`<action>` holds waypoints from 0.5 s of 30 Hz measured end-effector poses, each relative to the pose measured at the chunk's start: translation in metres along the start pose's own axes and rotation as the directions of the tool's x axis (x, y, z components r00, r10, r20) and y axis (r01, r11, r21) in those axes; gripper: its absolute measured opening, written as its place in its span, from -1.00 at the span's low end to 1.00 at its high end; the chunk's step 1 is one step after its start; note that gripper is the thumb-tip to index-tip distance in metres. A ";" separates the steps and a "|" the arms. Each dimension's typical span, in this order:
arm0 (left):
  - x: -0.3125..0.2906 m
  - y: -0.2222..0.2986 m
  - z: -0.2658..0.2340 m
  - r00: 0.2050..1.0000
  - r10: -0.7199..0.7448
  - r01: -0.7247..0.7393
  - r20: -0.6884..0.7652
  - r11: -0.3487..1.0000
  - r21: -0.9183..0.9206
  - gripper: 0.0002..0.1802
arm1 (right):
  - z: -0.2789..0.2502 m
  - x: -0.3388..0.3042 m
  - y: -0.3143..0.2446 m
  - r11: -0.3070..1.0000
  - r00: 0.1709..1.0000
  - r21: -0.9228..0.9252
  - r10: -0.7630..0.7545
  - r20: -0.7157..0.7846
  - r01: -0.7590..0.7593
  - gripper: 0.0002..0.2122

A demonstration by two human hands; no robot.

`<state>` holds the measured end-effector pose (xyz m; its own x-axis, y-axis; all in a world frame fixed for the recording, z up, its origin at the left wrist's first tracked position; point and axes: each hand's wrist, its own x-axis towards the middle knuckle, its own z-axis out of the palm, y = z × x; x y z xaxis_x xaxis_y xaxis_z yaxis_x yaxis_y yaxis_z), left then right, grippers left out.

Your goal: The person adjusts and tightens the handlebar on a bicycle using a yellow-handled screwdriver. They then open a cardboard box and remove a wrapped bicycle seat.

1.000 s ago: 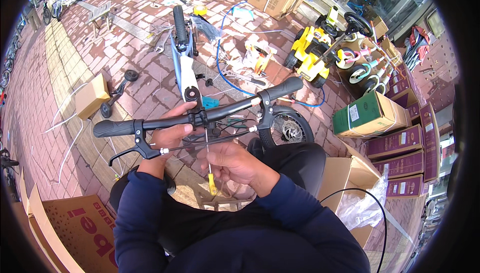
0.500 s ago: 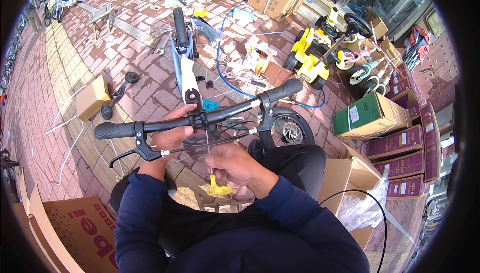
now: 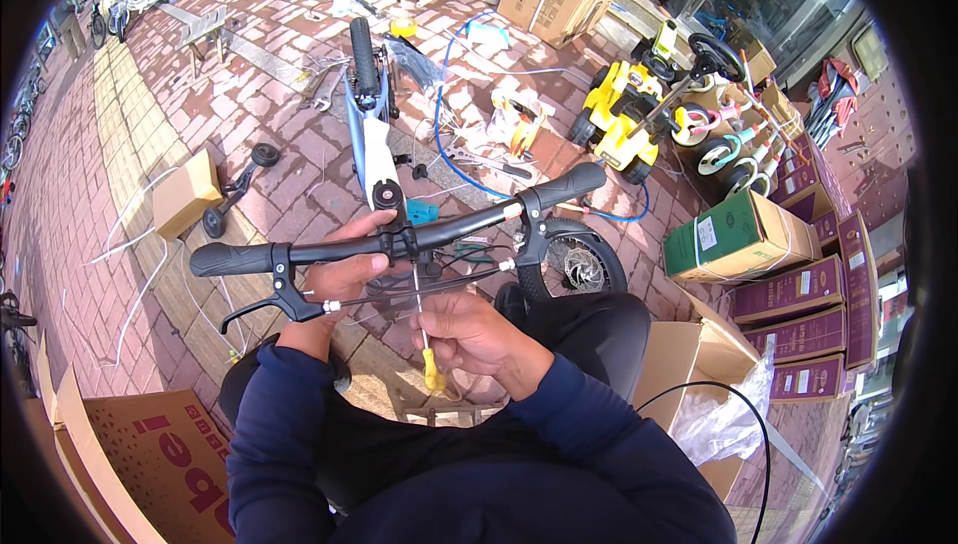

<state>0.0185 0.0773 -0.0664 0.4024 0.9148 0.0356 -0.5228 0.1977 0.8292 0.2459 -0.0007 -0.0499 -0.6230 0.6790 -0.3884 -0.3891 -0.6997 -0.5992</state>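
Observation:
A black bicycle handlebar with rubber grips lies across in front of me, joined by its stem clamp to a blue and white bicycle frame. My left hand grips the bar just left of the clamp, the thumb on top. Between the fingers of my right hand is the thin shaft of a T-handle wrench, its yellow handle hanging below them. The shaft runs up to the clamp; its tip is hidden. A black brake lever and cables hang under the bar.
A spoked wheel lies right of the frame. Open cardboard boxes flank my legs, and a green carton stands right. Yellow ride-on toys, a blue hose and a small-wheeled bracket lie on the paving.
The wrench's yellow handle has turned about its shaft, from broadside to nearly end-on. My right hand stays nearly in place, and my left hand keeps its grip on the bar.

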 end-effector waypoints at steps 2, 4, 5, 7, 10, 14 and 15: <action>0.001 0.001 -0.001 1.000 -0.002 0.002 0.016 1.000 0.007 -0.26 | 0.000 -0.001 0.000 0.999 0.999 -0.043 -0.003 -0.039 0.001 -0.75; 0.002 0.001 -0.003 0.999 -0.028 0.028 0.019 1.000 0.000 -0.26 | 0.000 -0.001 0.001 0.995 0.993 -0.096 -0.018 -0.113 0.007 -0.76; 0.002 0.000 -0.004 0.998 -0.022 0.021 0.051 1.000 0.014 -0.26 | 0.002 0.001 0.004 0.993 0.996 -0.115 -0.003 -0.086 -0.007 -0.76; 0.002 0.000 -0.009 0.993 -0.046 0.041 0.112 0.998 0.046 -0.18 | 0.000 0.003 0.002 0.987 0.996 -0.159 -0.017 -0.090 0.003 -0.80; -0.001 -0.005 -0.010 0.995 -0.047 0.047 0.085 0.999 0.008 -0.15 | -0.005 0.001 0.002 0.994 0.996 -0.085 -0.075 -0.058 0.070 -0.76; -0.007 -0.009 -0.003 0.995 0.089 -0.091 0.047 0.995 0.044 -0.07 | -0.011 0.006 0.006 0.988 0.987 -0.073 -0.131 0.091 0.138 -0.75; -0.013 -0.009 -0.002 0.985 0.168 -0.159 -0.039 0.972 0.174 -0.07 | -0.012 0.007 0.008 0.987 0.989 -0.082 -0.136 0.063 0.141 -0.75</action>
<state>0.0169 0.0646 -0.0750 0.2792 0.9481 0.1523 -0.4415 -0.0141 0.8972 0.2464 0.0013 -0.0659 -0.6057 0.7525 -0.2585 -0.4158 -0.5763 -0.7035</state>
